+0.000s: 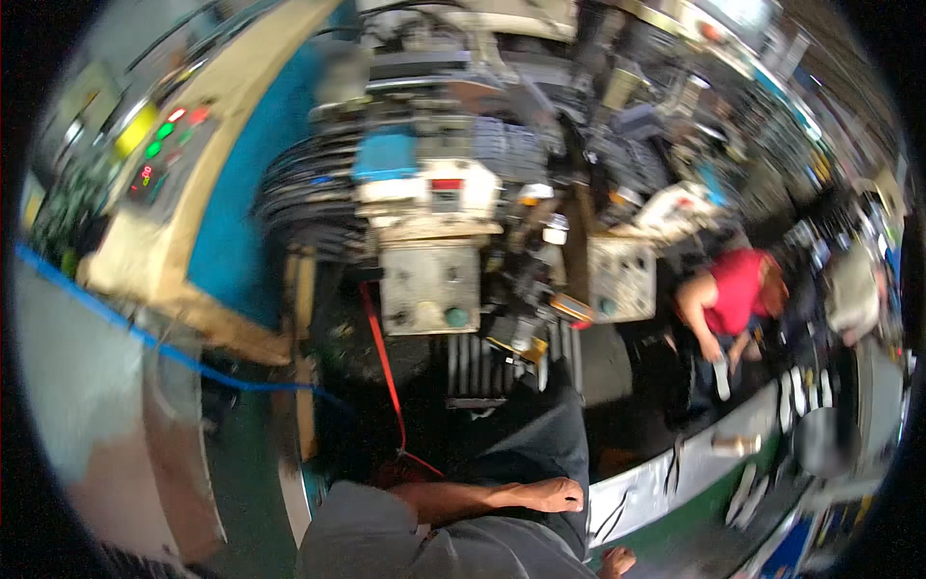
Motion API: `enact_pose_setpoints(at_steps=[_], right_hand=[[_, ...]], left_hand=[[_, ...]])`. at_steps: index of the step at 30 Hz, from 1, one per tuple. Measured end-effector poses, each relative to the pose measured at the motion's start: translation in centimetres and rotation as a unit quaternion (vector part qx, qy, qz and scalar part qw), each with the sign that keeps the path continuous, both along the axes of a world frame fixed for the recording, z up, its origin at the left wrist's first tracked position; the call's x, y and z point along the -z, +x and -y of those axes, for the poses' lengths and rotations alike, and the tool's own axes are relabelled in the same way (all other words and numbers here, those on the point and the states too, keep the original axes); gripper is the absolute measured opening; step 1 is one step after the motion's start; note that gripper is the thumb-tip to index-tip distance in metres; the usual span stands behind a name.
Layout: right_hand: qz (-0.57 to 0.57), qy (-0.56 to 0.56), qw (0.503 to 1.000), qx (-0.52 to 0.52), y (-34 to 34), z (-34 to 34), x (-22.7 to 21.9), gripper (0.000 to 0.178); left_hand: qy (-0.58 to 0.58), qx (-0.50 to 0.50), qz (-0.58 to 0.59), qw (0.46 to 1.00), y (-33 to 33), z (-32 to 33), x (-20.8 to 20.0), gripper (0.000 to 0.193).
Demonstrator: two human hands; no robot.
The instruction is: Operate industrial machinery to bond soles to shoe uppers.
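Observation:
My left hand (555, 495) is in front of my body, over my dark trousers (531, 439). Its fingers are curled in, and I see nothing held in it. At the lower edge, my right hand (617, 562) shows only in part, beside the white work surface (641, 497); its fingers are too small and smeared to read. A dark scissor-shaped tool (611, 519) lies on that surface near both hands. A second dark tool (672, 468) lies farther along it.
Ahead stand machines with a pale control box (430, 288) and a second box (622, 280). A red hose (383, 362) hangs left of centre; a blue hose (222, 376) crosses farther left. A co-worker in red (741, 291) bends at right, holding a white elongated piece (721, 378).

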State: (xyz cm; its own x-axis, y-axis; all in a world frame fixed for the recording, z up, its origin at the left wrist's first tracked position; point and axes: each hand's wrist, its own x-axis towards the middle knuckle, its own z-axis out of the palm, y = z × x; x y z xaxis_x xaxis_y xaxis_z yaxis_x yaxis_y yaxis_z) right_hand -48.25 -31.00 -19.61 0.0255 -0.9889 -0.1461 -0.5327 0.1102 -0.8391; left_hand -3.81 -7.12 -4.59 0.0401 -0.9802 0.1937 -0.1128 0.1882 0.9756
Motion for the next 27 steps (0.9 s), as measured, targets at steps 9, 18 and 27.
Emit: enact_pose_setpoints(at_steps=[9, 18, 27], right_hand=[[-0.225, 0.016, 0.897, -0.381, 34.1, -1.1, -3.2, 0.039], [-0.301, -0.188, 0.820, -0.450, 44.8, -1.4, -3.4, 0.049], [-0.119, -0.009, 0.924, -0.363, 42.2, 5.2, 0.2, 0.036]], left_hand=[[0.098, -0.476, 0.101, 0.868, 20.1, -12.1, -11.6, 0.042], [-0.062, -0.793, 0.279, 0.538, 37.3, -39.5, -43.3, 0.007], [-0.031, -0.957, 0.054, 0.282, 51.0, -65.5, -50.2, 0.036]])
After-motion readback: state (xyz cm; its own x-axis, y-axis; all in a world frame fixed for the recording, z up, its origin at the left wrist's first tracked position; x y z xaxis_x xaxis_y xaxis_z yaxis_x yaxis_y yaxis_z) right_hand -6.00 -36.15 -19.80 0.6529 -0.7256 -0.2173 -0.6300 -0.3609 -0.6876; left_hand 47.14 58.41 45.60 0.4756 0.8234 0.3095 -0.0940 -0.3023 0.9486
